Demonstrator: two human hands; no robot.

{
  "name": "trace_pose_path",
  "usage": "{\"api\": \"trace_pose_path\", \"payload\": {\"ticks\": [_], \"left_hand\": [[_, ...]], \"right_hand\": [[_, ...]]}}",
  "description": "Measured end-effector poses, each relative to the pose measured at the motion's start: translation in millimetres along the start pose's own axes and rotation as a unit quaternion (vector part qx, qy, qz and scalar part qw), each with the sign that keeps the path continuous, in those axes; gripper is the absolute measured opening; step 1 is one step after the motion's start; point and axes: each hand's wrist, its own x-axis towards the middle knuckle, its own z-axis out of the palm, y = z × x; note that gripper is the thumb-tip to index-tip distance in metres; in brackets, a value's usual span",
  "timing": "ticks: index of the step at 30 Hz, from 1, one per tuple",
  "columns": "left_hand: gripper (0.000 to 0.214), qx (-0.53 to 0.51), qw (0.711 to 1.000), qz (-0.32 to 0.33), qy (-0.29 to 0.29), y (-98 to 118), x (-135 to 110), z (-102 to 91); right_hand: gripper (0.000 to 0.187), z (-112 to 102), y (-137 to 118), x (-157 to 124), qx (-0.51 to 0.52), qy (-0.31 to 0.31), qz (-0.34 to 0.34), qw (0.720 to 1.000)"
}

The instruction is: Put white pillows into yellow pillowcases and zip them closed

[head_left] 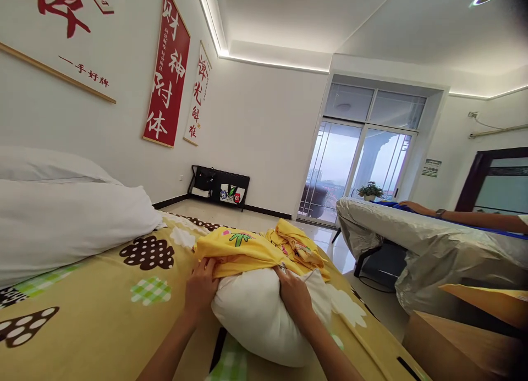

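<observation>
A white pillow (258, 320) lies on the patterned yellow bed sheet (103, 309) in front of me, half inside a yellow pillowcase (251, 249) with a green print. My left hand (201, 287) grips the pillowcase's open edge on the pillow's left side, fingers closed on the cloth. My right hand (293, 294) pinches the same edge on the right side, resting on the pillow. The far part of the pillowcase lies bunched and loose.
A folded white duvet and pillow (61, 221) lie at the left on the bed. Another person's arm (462, 215) rests on a silver-covered table (421, 238) at the right. Wooden furniture (466, 337) stands at the lower right. Glass balcony doors (355, 172) are ahead.
</observation>
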Motion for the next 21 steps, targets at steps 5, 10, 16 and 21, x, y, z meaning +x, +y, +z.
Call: {"api": "trace_pose_path", "payload": {"ticks": [5, 10, 16, 21], "left_hand": [[0.033, -0.283, 0.957, -0.028, 0.051, -7, -19, 20.7], [0.028, -0.345, 0.929, -0.043, 0.128, 48, -23, 7.7], [0.026, -0.346, 0.929, -0.047, 0.122, 127, 56, -76.0], [0.027, -0.169, 0.985, 0.032, -0.009, 146, 67, -73.8]], "right_hand": [[0.049, 9, -2, -16, 0.040, 0.008, 0.029, 0.999], [0.052, -26, -5, -52, 0.164, 0.067, 0.074, 0.981], [0.050, -85, -4, -77, 0.400, 0.229, 0.053, 0.886], [0.054, -35, 14, -88, 0.440, 0.188, 0.063, 0.876]]}}
